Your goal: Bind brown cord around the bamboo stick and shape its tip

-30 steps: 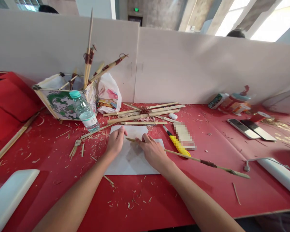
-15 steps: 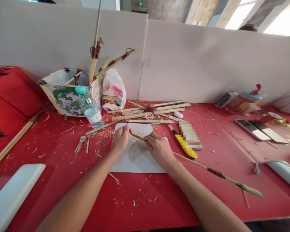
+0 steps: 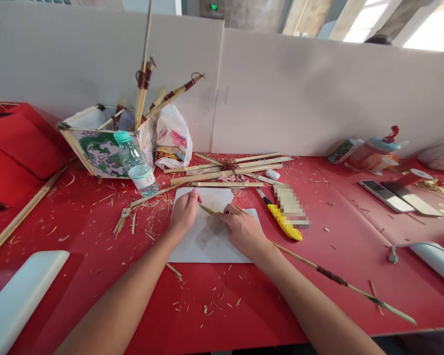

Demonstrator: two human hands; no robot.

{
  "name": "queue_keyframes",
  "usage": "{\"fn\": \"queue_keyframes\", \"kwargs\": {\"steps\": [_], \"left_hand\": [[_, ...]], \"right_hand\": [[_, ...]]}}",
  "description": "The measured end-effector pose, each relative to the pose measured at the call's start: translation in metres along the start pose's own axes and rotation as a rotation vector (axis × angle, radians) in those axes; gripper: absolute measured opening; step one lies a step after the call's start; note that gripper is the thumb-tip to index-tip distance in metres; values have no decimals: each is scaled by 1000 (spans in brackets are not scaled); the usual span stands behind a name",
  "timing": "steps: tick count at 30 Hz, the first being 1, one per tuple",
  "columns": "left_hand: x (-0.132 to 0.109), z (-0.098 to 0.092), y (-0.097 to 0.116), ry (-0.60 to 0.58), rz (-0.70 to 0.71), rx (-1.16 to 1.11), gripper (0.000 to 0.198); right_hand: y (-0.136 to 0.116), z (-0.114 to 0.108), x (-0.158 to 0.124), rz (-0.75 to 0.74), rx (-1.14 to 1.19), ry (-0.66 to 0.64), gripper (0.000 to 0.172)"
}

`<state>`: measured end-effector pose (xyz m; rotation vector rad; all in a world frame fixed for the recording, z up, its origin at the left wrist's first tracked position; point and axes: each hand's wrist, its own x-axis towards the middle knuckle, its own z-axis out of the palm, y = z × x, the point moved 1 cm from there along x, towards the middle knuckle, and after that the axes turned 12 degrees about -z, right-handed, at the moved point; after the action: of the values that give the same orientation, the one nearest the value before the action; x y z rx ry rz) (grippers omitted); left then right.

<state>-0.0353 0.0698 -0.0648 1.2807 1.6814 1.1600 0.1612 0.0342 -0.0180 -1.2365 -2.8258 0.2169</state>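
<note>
A white sheet (image 3: 207,241) lies flat on the red table (image 3: 96,231). My left hand (image 3: 184,213) rests on its upper left part, thumb near the tip of a long thin bamboo strip (image 3: 311,266). My right hand (image 3: 242,229) presses down on that strip and grips it over the sheet. The strip runs from the sheet's middle out to the lower right, with a dark brown binding partway along. A yellow utility knife (image 3: 281,221) lies just right of my right hand.
Bundled bamboo sticks (image 3: 229,172) lie behind the sheet. A water bottle (image 3: 136,165), a dragon-printed paper lantern frame (image 3: 99,145) and a plastic bag (image 3: 172,138) stand at back left. Two phones (image 3: 399,197) and a drink cup (image 3: 373,153) sit at right. Shavings litter the table.
The strip has slid: its far end has swung toward the table's front right edge. My right hand has shifted slightly along it; the left hand has stayed on the sheet.
</note>
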Motion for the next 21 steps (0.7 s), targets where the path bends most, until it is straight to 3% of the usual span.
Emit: {"fn": "queue_keyframes", "kwargs": {"steps": [8, 15, 21], "left_hand": [[3, 0, -2, 32, -2, 33, 58], [5, 1, -1, 36, -15, 78, 57], [5, 1, -4, 14, 1, 67, 58]], "right_hand": [[-8, 3, 9, 19, -64, -4, 44], [-11, 8, -19, -1, -73, -53, 41], [-21, 1, 16, 4, -111, -54, 35]]}}
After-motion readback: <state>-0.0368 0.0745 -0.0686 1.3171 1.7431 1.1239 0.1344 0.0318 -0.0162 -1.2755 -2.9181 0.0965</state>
